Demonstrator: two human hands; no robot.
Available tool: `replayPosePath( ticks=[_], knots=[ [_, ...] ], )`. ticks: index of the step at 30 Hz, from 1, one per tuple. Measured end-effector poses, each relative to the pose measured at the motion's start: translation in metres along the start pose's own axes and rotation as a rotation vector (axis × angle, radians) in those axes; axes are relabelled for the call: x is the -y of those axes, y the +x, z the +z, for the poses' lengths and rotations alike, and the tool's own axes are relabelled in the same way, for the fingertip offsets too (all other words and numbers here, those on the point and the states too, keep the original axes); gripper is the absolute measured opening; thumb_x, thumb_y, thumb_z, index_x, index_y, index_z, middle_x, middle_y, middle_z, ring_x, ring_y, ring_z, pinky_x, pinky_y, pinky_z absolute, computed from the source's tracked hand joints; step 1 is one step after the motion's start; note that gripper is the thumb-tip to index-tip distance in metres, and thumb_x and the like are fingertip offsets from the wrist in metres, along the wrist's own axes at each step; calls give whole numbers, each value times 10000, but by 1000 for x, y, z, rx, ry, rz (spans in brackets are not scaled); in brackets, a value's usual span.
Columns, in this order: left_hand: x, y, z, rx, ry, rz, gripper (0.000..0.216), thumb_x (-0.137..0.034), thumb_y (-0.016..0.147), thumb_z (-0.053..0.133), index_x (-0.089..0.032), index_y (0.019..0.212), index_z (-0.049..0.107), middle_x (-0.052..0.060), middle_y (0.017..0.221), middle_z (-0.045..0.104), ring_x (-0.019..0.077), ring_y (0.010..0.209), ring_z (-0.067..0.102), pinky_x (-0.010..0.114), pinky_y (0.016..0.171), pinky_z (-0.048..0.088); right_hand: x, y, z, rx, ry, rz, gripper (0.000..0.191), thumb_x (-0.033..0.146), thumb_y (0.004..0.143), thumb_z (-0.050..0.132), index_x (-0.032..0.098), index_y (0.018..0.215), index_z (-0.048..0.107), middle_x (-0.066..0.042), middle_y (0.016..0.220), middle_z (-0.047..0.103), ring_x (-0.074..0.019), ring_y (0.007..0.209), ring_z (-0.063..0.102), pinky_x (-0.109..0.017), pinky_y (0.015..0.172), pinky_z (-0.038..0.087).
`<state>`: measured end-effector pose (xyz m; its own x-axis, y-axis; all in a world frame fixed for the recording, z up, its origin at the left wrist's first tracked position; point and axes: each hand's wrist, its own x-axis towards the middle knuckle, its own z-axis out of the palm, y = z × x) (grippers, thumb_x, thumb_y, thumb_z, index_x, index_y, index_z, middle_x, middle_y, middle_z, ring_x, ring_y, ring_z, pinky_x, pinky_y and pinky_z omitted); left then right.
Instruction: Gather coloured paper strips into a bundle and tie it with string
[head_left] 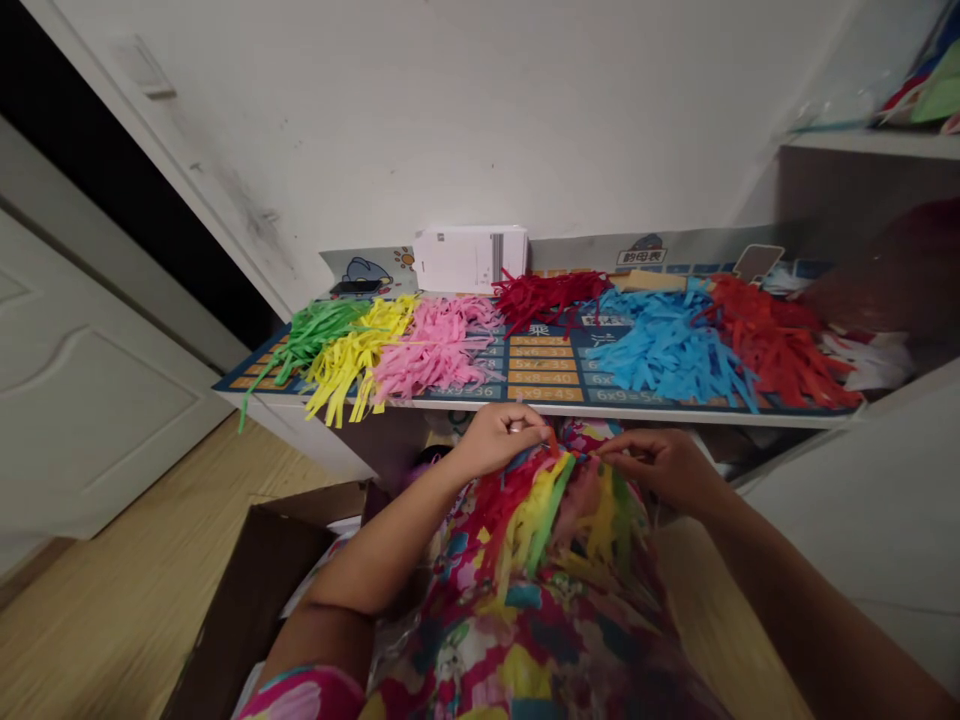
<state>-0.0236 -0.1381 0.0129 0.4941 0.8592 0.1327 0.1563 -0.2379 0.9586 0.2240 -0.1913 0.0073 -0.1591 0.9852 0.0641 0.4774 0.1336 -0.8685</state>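
Observation:
My left hand (496, 436) and my right hand (660, 462) are both closed in a pinch, close together below the desk's front edge. Between them they hold the top of a multicoloured paper-strip tassel (559, 505), whose red, yellow, green and pink strips hang down over my lap. On the desk (525, 400) above lie separate heaps of paper strips: green (315, 335), yellow (356, 355), pink (435, 345), dark red (544, 295), blue (667, 350) and red (776, 345).
A printed blue mat (544, 365) covers the desk. White folded paper (469, 258) leans on the wall behind. An open cardboard box (255, 590) stands on the wooden floor at lower left. A white door (82, 390) is left, shelving (862, 180) right.

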Motion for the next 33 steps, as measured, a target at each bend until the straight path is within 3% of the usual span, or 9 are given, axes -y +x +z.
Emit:
replayPosePath(
  ticks=[6, 10, 14, 18, 22, 24, 27, 30, 33],
  knots=[
    [8, 5, 12, -92, -670, -269, 423, -532, 766, 770, -143, 804, 607, -109, 447, 348, 32, 390, 180, 170, 404, 120, -10, 3, 4, -1, -182, -85, 275, 467, 803, 643, 252, 822, 814, -24, 804, 782, -222, 727, 725, -271, 598, 503],
    [1, 1, 10, -121, -779, -325, 455, -437, 731, 806, -202, 1039, 566, -129, 503, 344, 44, 401, 212, 143, 404, 123, -18, 5, 4, 23, -307, -113, 248, 456, 846, 629, 298, 884, 816, -6, 875, 792, -228, 790, 744, -280, 644, 526],
    [-2, -7, 10, -181, -539, -129, 632, -305, 684, 850, -243, 1248, 573, -141, 525, 370, 41, 416, 258, 160, 442, 199, -24, 6, 8, 34, -405, -134, 243, 434, 857, 620, 296, 902, 814, -3, 902, 794, -225, 800, 749, -271, 625, 515],
    [-2, -9, 0, -32, -5, 16, 233, -293, 786, 765, -157, 974, 776, -27, 643, 630, 79, 530, 479, 205, 552, 343, -20, 7, 7, 46, -414, -173, 269, 430, 886, 577, 293, 916, 807, -10, 926, 793, -224, 828, 746, -274, 654, 523],
    [-20, -4, -23, 34, 371, 180, 164, -245, 854, 676, -193, 920, 817, 49, 799, 755, 154, 722, 634, 241, 690, 436, 2, 7, -16, -26, -432, -185, 374, 516, 852, 594, 243, 1045, 762, -41, 752, 741, -206, 647, 667, -285, 588, 484],
    [-31, 1, -33, 33, 410, 236, 209, -290, 888, 644, -194, 975, 808, 61, 856, 765, 167, 787, 654, 247, 731, 455, 16, 9, -30, 1, -360, -170, 416, 557, 865, 550, 221, 1038, 724, -7, 611, 637, -164, 529, 551, -261, 515, 414],
    [-34, 13, -40, 63, 296, 201, 241, -293, 910, 582, -160, 969, 774, 57, 920, 766, 171, 832, 670, 246, 754, 477, 24, 21, -40, 81, -259, -120, 392, 589, 814, 554, 214, 817, 670, 16, 564, 557, -137, 512, 469, -246, 495, 356],
    [-24, 30, -38, -35, 285, 100, 161, -179, 852, 565, -149, 906, 713, 24, 843, 736, 159, 781, 656, 242, 739, 481, 18, 37, -34, 35, -269, -82, 387, 570, 740, 603, 218, 582, 571, 23, 498, 485, -130, 512, 423, -244, 485, 281],
    [-20, 41, -30, -130, 316, 38, 183, -130, 857, 511, -157, 987, 636, -16, 681, 647, 153, 631, 602, 241, 641, 454, 7, 48, -17, -24, 27, 38, 462, 574, 688, 678, 216, 487, 465, 36, 455, 422, -109, 477, 358, -237, 468, 224]
  ],
)
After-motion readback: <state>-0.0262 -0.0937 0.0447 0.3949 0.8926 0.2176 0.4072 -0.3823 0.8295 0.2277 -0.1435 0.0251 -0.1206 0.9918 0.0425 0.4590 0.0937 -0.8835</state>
